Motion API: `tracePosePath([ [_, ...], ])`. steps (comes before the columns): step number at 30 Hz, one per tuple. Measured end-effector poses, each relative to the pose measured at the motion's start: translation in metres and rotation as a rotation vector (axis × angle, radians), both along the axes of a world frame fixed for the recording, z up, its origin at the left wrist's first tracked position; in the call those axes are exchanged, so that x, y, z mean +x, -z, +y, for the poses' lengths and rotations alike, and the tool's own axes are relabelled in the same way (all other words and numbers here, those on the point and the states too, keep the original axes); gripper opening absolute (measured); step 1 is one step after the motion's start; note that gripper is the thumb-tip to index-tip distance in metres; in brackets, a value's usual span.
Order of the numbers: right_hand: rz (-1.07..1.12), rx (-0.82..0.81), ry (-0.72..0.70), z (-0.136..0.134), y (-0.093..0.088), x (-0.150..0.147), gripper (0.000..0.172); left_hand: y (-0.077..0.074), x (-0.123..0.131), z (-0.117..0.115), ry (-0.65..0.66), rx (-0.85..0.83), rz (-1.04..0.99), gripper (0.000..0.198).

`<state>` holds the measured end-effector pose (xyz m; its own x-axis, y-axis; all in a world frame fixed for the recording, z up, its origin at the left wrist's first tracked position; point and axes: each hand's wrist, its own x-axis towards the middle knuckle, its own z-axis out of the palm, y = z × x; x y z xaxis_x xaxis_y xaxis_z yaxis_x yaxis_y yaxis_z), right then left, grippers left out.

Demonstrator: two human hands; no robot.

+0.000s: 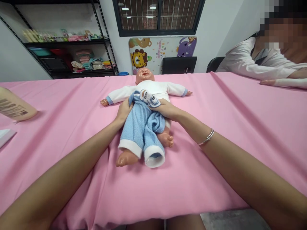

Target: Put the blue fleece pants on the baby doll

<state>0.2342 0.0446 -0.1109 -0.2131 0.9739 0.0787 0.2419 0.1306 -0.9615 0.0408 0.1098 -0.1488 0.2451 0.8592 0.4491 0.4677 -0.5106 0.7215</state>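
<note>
A baby doll (144, 75) lies on its back with arms spread, in a white top (154, 88) with blue cuffs. Blue fleece pants (136, 126) with white cuffs cover one of its legs, whose foot sticks out at the lower left. The other pant leg hangs flat beside the bare foot at the right. My left hand (124, 111) grips the pants at the left of the waist. On the other side, my right hand (166, 109) is closed on the waistband near a printed white patch. Fabric hides some fingertips of both hands.
A pink cloth (203, 179) covers the table, with its front edge close to me. At the left lie a beige bottle (16, 105) and a white box (6, 137). Another person's sleeve (251, 65) rests at the far right edge. A shelf (67, 43) stands behind.
</note>
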Motion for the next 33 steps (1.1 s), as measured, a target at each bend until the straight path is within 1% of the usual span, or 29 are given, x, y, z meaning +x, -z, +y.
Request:
tracePosePath([
  [2,-0.020,-0.012,-0.065,-0.002,-0.001,0.002,0.019,0.000,-0.001,0.000,-0.080,0.011,0.096,0.030],
  [4,-0.034,0.011,-0.129,-0.005,-0.001,0.003,0.029,-0.007,-0.003,-0.003,-0.192,0.026,0.241,0.026],
  [6,-0.050,0.051,-0.140,-0.006,-0.001,0.000,0.036,-0.021,-0.005,-0.010,-0.312,-0.018,0.380,0.028],
  [7,-0.066,0.071,-0.114,-0.006,0.000,-0.002,0.034,-0.031,-0.006,-0.015,-0.347,-0.078,0.438,0.032],
  [8,-0.079,0.092,-0.072,-0.006,0.001,-0.004,0.029,-0.041,-0.006,-0.020,-0.349,-0.161,0.485,0.036],
  [9,-0.087,0.115,-0.022,-0.005,0.003,-0.006,0.023,-0.052,-0.006,-0.025,-0.318,-0.249,0.515,0.038],
  [11,-0.076,0.164,0.079,-0.001,0.007,-0.008,0.014,-0.073,-0.004,-0.038,-0.186,-0.377,0.534,0.039],
  [13,-0.010,0.198,0.183,0.002,0.011,-0.009,0.017,-0.087,-0.001,-0.050,-0.039,-0.371,0.529,0.046],
  [14,0.044,0.197,0.225,0.003,0.013,-0.008,0.021,-0.090,0.000,-0.055,0.012,-0.329,0.540,0.053],
  [15,0.103,0.183,0.255,0.004,0.014,-0.007,0.026,-0.091,0.001,-0.057,0.048,-0.278,0.560,0.059],
  [16,0.158,0.165,0.263,0.005,0.016,-0.005,0.032,-0.089,0.002,-0.058,0.066,-0.224,0.580,0.060],
  [17,0.195,0.147,0.255,0.005,0.017,-0.003,0.037,-0.085,0.003,-0.057,0.071,-0.164,0.586,0.054],
  [20,0.208,0.141,0.166,0.006,0.019,0.001,0.048,-0.068,0.005,-0.050,0.040,0.026,0.523,0.022],
  [22,0.174,0.147,0.102,0.005,0.019,0.003,0.051,-0.058,0.007,-0.046,-0.005,0.120,0.475,0.014],
  [25,0.108,0.129,0.007,0.003,0.016,0.005,0.055,-0.051,0.010,-0.047,-0.131,0.199,0.454,0.013],
  [27,0.051,0.127,-0.059,0.001,0.013,0.007,0.066,-0.049,0.012,-0.051,-0.204,0.201,0.464,0.015],
  [29,-0.003,0.134,-0.142,-0.001,0.007,0.009,0.074,-0.049,0.014,-0.055,-0.237,0.248,0.433,0.018],
  [30,-0.038,0.136,-0.159,-0.002,0.003,0.010,0.072,-0.049,0.016,-0.058,-0.222,0.310,0.396,0.019],
  [31,-0.085,0.143,-0.134,-0.002,-0.001,0.011,0.064,-0.049,0.017,-0.061,-0.183,0.387,0.349,0.021],
  [32,-0.143,0.158,-0.068,-0.003,-0.007,0.012,0.053,-0.048,0.019,-0.065,-0.122,0.462,0.302,0.023],
  [33,-0.205,0.181,0.029,-0.004,-0.014,0.013,0.042,-0.048,0.020,-0.069,-0.047,0.518,0.263,0.025],
])
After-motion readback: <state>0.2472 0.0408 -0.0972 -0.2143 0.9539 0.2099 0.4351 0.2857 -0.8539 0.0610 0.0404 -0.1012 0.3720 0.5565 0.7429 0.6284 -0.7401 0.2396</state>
